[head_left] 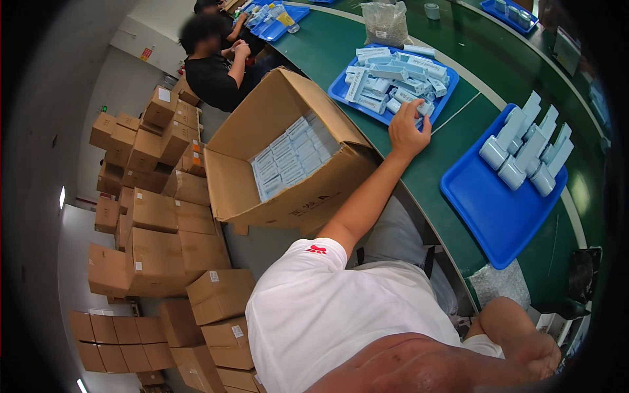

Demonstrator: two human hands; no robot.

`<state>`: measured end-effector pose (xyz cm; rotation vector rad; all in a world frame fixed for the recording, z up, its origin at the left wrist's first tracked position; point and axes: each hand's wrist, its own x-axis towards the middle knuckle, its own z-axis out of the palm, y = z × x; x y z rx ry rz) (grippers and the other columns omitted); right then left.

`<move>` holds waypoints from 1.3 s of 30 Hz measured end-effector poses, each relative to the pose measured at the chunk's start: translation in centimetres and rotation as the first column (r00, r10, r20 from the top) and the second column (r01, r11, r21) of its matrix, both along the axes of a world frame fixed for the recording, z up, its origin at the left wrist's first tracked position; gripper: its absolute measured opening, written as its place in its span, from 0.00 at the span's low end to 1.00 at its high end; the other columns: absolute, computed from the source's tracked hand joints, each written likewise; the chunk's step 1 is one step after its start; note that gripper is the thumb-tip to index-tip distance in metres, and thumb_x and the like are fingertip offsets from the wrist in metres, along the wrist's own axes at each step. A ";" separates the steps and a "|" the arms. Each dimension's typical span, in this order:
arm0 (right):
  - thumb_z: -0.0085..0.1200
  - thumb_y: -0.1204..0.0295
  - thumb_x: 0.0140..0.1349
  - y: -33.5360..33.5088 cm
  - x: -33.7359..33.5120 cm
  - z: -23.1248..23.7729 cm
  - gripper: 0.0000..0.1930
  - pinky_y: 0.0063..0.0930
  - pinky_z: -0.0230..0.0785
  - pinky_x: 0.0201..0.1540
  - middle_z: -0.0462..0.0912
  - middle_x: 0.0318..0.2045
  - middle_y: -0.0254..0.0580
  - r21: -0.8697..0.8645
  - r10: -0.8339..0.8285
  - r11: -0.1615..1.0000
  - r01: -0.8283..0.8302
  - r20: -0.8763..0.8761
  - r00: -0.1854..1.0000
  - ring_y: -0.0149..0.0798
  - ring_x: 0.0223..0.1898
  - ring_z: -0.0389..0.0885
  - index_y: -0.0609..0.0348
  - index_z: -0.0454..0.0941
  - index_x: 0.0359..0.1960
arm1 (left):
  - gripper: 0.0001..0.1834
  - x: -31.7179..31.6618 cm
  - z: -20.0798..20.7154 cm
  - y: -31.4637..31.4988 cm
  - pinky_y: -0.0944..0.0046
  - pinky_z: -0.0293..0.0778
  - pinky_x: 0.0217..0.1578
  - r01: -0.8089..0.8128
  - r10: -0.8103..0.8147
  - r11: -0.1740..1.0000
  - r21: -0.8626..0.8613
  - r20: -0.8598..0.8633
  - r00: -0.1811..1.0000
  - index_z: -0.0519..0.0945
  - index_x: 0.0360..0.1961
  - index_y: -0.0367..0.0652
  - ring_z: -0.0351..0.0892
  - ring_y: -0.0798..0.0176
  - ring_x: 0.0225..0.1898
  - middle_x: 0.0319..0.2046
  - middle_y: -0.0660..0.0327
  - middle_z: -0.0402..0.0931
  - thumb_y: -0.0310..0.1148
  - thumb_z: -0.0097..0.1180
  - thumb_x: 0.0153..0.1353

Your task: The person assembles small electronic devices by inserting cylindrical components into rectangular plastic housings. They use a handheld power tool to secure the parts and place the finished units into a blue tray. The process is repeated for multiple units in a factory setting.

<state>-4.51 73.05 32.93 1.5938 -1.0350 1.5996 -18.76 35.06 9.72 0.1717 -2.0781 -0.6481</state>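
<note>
My left hand [407,131] reaches over a blue tray [337,87] heaped with light-blue elongated plastic pieces [393,71]. Its thumb and fingers close around the rounded end of one light-blue plastic piece [424,109] at the tray's near edge. At the lower right, my right hand [542,354] is held near my body with its fingers curled; whether anything lies in them is hidden. A second blue tray [495,216] rests to the right, holding several light-blue pieces with thick rounded ends and flat handles [517,147] side by side at its far end.
An open carton [282,209] with rows of light-blue packs stands left of the green table [452,196]. A clear bag of granules [385,25] sits beyond the heaped tray. Bubble wrap [501,285] lies by the near tray. Stacked cartons [157,255] and a seated person [219,65] are leftward.
</note>
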 end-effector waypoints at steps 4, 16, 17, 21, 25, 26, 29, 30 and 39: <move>0.55 0.77 0.57 -0.2 0.1 -0.1 0.05 0.20 0.65 0.26 0.79 0.21 0.32 -0.010 0.005 1.000 -0.005 0.002 1.000 0.27 0.19 0.73 0.58 0.74 0.23 | 0.22 -0.1 0.1 0.0 0.53 0.72 0.32 0.011 -0.011 1.000 0.005 0.003 1.000 0.79 0.52 0.46 0.76 0.50 0.30 0.29 0.59 0.70 0.27 0.64 0.55; 0.52 0.75 0.55 -0.8 0.1 0.3 0.11 0.20 0.62 0.18 0.78 0.14 0.31 -0.033 0.012 0.999 -0.011 0.002 1.000 0.25 0.13 0.71 0.54 0.71 0.14 | 0.22 0.0 -0.1 0.1 0.54 0.71 0.30 0.006 -0.006 1.000 -0.010 0.012 1.000 0.78 0.54 0.46 0.75 0.52 0.29 0.29 0.59 0.70 0.27 0.63 0.56; 0.53 0.75 0.55 -0.6 0.1 0.3 0.11 0.20 0.62 0.18 0.78 0.14 0.31 -0.027 0.024 0.999 -0.024 -0.003 1.000 0.25 0.13 0.71 0.54 0.71 0.14 | 0.22 0.0 -0.1 0.2 0.54 0.70 0.30 0.007 -0.007 1.000 -0.011 0.012 1.000 0.78 0.53 0.46 0.75 0.52 0.29 0.29 0.59 0.70 0.27 0.63 0.56; 0.54 0.75 0.53 0.3 0.0 -0.1 0.11 0.20 0.61 0.18 0.77 0.14 0.31 -0.012 0.079 0.997 -0.080 -0.024 0.997 0.25 0.12 0.70 0.55 0.70 0.15 | 0.22 0.1 -0.3 0.0 0.54 0.70 0.29 -0.007 0.007 1.000 -0.014 0.001 1.000 0.78 0.53 0.46 0.75 0.52 0.29 0.29 0.60 0.70 0.27 0.63 0.56; 0.55 0.77 0.51 -0.8 -0.7 0.0 0.10 0.20 0.60 0.17 0.77 0.14 0.32 -0.157 0.170 0.970 -0.187 -0.118 0.978 0.25 0.12 0.70 0.56 0.70 0.16 | 0.22 -0.4 -0.1 0.2 0.55 0.70 0.29 -0.004 0.004 1.000 -0.023 0.011 1.000 0.79 0.53 0.47 0.75 0.53 0.29 0.29 0.60 0.70 0.27 0.63 0.56; 0.55 0.78 0.52 -0.4 -0.5 0.2 0.10 0.20 0.60 0.17 0.77 0.14 0.32 -0.120 0.138 0.981 -0.152 -0.117 0.983 0.25 0.12 0.70 0.56 0.70 0.16 | 0.22 -0.7 0.0 0.3 0.54 0.70 0.30 0.009 -0.009 1.000 -0.011 0.018 1.000 0.78 0.53 0.46 0.75 0.52 0.29 0.29 0.59 0.70 0.26 0.63 0.55; 0.55 0.79 0.53 0.2 -0.3 0.2 0.10 0.20 0.60 0.17 0.76 0.14 0.32 -0.047 0.104 0.993 -0.108 -0.081 0.991 0.25 0.12 0.69 0.57 0.70 0.16 | 0.22 -0.1 -0.3 0.1 0.51 0.71 0.33 0.004 -0.005 1.000 0.020 0.047 0.999 0.78 0.53 0.45 0.75 0.49 0.31 0.29 0.58 0.70 0.25 0.63 0.54; 0.55 0.80 0.53 0.2 -0.2 0.2 0.10 0.20 0.60 0.17 0.76 0.14 0.31 -0.053 0.104 0.993 -0.107 -0.059 0.993 0.25 0.12 0.69 0.57 0.70 0.17 | 0.22 0.2 -0.2 0.2 0.52 0.71 0.33 0.005 -0.006 1.000 0.022 0.051 0.999 0.78 0.53 0.44 0.75 0.49 0.31 0.29 0.58 0.70 0.25 0.63 0.54; 0.57 0.86 0.49 0.4 0.7 -1.0 0.10 0.19 0.60 0.17 0.75 0.15 0.28 -0.130 0.105 0.985 -0.117 -0.091 0.990 0.23 0.13 0.69 0.59 0.72 0.18 | 0.21 -0.1 -0.2 0.2 0.55 0.71 0.29 0.022 -0.022 1.000 0.004 -0.005 1.000 0.79 0.53 0.46 0.75 0.52 0.28 0.29 0.59 0.70 0.26 0.63 0.56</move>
